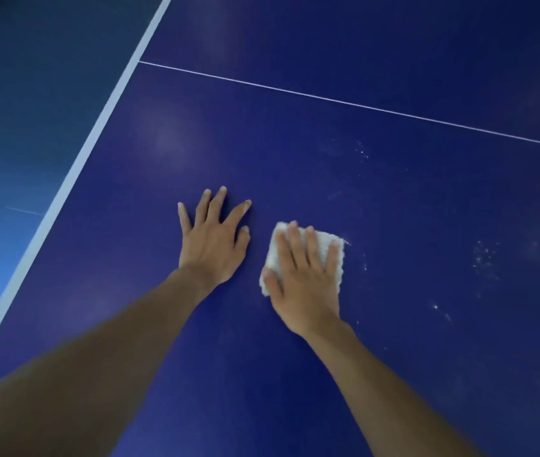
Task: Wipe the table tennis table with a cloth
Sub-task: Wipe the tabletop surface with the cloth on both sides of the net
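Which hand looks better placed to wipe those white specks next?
The right hand: it presses the cloth, and the white specks lie on its side. The left hand rests bare on the table.

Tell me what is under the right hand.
A folded white cloth lies under the right hand, pressed flat on the blue table. Its edges show past the fingers; the middle, and the surface beneath, are covered.

No readable text, label, brand or number shows anywhere here.
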